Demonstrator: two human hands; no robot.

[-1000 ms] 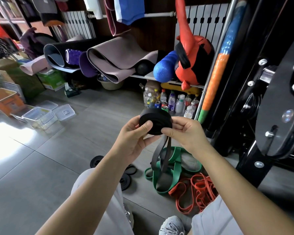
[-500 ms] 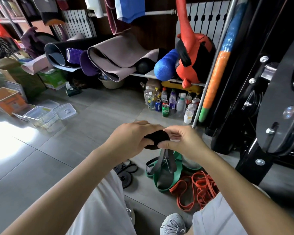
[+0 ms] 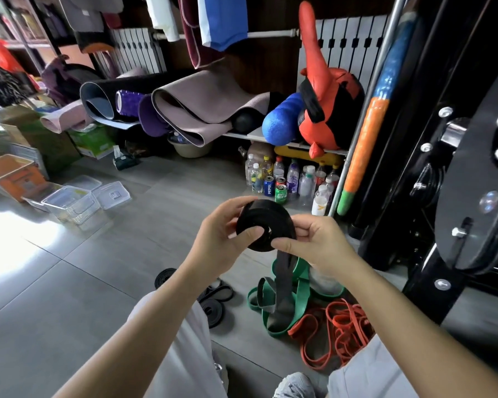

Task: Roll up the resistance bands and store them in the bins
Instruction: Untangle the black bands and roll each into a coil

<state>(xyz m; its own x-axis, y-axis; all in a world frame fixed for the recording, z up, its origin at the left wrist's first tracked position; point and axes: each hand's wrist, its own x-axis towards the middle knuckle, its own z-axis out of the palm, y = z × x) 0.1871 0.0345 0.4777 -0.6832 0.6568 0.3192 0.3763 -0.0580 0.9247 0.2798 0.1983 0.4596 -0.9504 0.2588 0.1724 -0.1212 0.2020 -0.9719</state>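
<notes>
The roll [image 3: 266, 229] is held in the air above the floor, gripped by both hands. The left hand [image 3: 213, 245] is curled round its far rim, with the thumb pressed on the near face. The right hand [image 3: 319, 242] pinches the lower edge, where the loose tail [image 3: 282, 271] hangs down onto the green band [image 3: 298, 285]. The rubber is judged soft, springy and grippy, and likely to unwind if released, so the coil is best clamped across its flat faces. The fingers behind the roll are hidden. The tail's end is lost among the bands, and nothing can be made out inside the bins [image 3: 66, 202] at far left.
</notes>
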